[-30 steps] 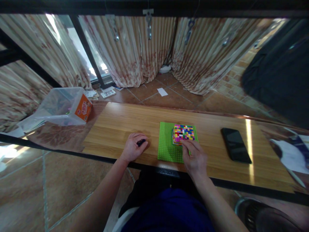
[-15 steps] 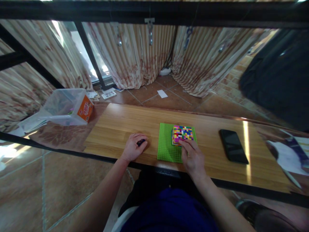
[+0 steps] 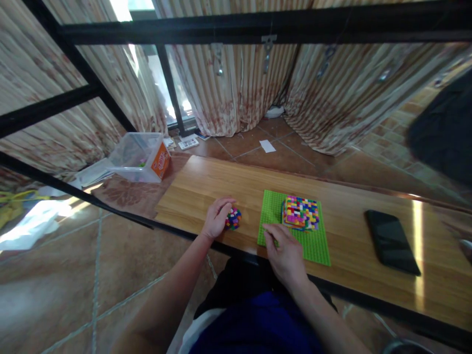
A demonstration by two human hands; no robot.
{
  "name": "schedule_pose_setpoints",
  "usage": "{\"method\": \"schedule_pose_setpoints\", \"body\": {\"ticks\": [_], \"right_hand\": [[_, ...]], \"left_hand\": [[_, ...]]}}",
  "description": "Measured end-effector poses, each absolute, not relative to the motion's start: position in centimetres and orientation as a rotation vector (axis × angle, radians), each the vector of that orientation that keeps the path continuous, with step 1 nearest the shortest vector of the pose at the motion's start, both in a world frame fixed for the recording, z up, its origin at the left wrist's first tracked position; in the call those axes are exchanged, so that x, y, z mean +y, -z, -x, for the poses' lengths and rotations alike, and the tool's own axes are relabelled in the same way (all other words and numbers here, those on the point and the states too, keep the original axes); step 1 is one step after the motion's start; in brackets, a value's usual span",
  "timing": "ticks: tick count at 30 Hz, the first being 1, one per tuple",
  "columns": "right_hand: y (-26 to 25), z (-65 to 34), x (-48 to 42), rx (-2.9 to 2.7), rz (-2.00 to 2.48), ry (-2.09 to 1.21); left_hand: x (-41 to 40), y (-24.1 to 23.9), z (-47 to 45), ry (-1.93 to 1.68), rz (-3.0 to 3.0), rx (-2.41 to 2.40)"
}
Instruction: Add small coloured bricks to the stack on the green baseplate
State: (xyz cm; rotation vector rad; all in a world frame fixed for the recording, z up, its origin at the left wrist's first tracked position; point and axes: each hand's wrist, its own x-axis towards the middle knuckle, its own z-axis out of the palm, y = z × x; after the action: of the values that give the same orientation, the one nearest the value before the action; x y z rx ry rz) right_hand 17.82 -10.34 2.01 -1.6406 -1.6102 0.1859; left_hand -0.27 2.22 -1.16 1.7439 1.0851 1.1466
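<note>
Small brick clump [image 3: 233, 218] sits on the wooden table [image 3: 228, 182] just left of the green baseplate [image 3: 273, 209], with the left hand [image 3: 217, 219] curled around its left side. The right hand [image 3: 284, 252] is loosely open, gripping nothing, its fingertips on the baseplate's near left corner by the table's front edge. A multicoloured brick stack [image 3: 300, 212] fills the baseplate's far right corner, leaving bare studs elsewhere. Open wood lies right of the baseplate up to a black phone [image 3: 391, 241].
</note>
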Motion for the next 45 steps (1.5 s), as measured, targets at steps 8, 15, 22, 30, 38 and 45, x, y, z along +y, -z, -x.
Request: {"method": "schedule_pose_setpoints", "body": {"ticks": [8,15,22,30,38,45], "right_hand": [[-0.5,-14.3,-5.9,-1.829,1.81,-0.309],[-0.5,-13.2,-4.6,-1.867,1.946,-0.279],[0.0,-13.4,-4.5,-1.867,1.923,-0.262],[-1.6,-15.8,-7.7,-1.651,1.735,-0.342],[-3.2,-19.5,-10.7,-1.538,1.722,-0.317],[-4.6,-19.1,-11.3,-1.665,1.567,-0.276]], "left_hand": [[2.1,1.0,0.2,-1.115,-1.749,1.046],[2.0,0.8,0.1,-1.054,-1.805,1.015],[1.9,0.3,0.0,-1.009,-1.881,1.024],[2.0,0.5,-0.1,-0.946,-1.975,0.996],[1.1,-0.7,-0.3,-1.102,-2.177,1.087],[-3.7,-4.2,-3.9,-0.944,-1.916,0.909]]}}
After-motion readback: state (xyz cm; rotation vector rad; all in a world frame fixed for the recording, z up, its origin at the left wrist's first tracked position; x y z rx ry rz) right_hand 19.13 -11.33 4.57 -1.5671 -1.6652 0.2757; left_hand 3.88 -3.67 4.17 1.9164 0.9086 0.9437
